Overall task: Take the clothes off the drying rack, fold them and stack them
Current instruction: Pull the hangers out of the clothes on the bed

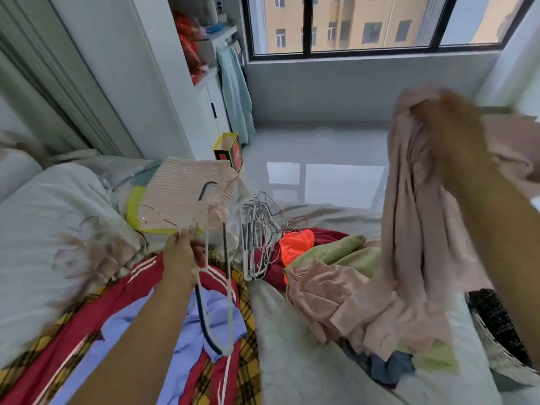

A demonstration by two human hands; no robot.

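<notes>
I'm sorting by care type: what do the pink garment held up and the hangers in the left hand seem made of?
The pink garment: soft, matte fabric, perhaps cotton knit; hangs in limp folds from the right hand, though blurred. The hangers: thin wire, likely coated metal, one white, one dark, held by the left hand.

Nothing readable; the red label (pixel 237 159) on the yellow box (pixel 224 145) is blurred

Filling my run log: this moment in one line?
left hand: grips hangers | right hand: holds pink garment up
</notes>
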